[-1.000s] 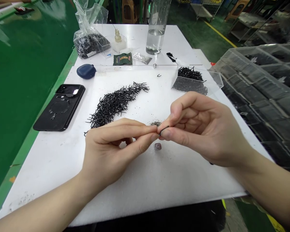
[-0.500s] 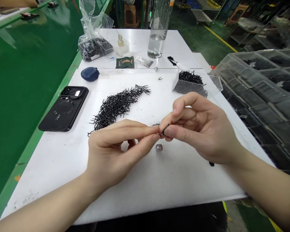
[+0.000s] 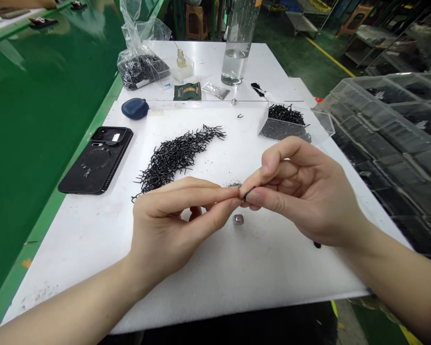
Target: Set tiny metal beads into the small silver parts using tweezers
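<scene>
My left hand (image 3: 172,218) and my right hand (image 3: 301,189) meet fingertip to fingertip above the white foam sheet (image 3: 208,268). Both are closed in a pinch on one small black wire clip (image 3: 247,193), which shows between the thumbs and forefingers. A small grey metal piece (image 3: 238,219) lies on the sheet just below the fingertips. Beside it is a little heap of tiny dark bits (image 3: 233,184). A long pile of black wire clips (image 3: 175,155) stretches across the sheet beyond my left hand.
A black phone (image 3: 96,160) and a blue case (image 3: 135,108) lie at the left. A clear tray of black clips (image 3: 285,122) sits at the back right. Further back stand a water bottle (image 3: 237,43), a bag of clips (image 3: 140,67) and a green packet (image 3: 187,91). Clear bins (image 3: 391,124) fill the right side.
Both hands hold the same pinch on the clip, with only slight finger shifts. The view has moved a little, nothing else has changed.
</scene>
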Action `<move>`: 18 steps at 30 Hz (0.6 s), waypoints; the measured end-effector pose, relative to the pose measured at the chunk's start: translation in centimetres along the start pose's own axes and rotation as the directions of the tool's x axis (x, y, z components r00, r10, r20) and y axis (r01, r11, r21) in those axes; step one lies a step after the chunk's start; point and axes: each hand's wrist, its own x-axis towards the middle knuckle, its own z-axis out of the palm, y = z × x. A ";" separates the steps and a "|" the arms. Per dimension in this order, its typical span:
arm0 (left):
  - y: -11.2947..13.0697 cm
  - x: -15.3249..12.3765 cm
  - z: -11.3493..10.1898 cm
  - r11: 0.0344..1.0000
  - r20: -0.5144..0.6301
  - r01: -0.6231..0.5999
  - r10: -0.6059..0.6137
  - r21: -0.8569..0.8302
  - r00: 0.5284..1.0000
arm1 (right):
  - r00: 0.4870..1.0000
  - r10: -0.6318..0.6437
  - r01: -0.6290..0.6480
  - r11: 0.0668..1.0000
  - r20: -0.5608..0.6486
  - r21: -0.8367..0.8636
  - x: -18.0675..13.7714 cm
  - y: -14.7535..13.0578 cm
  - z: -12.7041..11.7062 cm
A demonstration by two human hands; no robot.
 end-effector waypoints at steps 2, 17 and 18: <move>0.0 0.0 0.0 1.000 0.006 0.008 -0.008 0.001 1.000 | 1.000 -0.009 0.009 1.000 0.012 -0.005 -0.1 0.1 -0.1; 0.3 -0.1 -0.1 1.000 0.012 0.009 -0.009 -0.020 1.000 | 0.999 -0.047 0.047 0.999 0.019 0.002 -0.2 0.2 -0.1; 0.2 -0.1 0.0 1.000 0.011 0.007 -0.007 -0.017 1.000 | 0.999 -0.042 0.042 0.999 0.018 0.010 -0.2 0.2 -0.1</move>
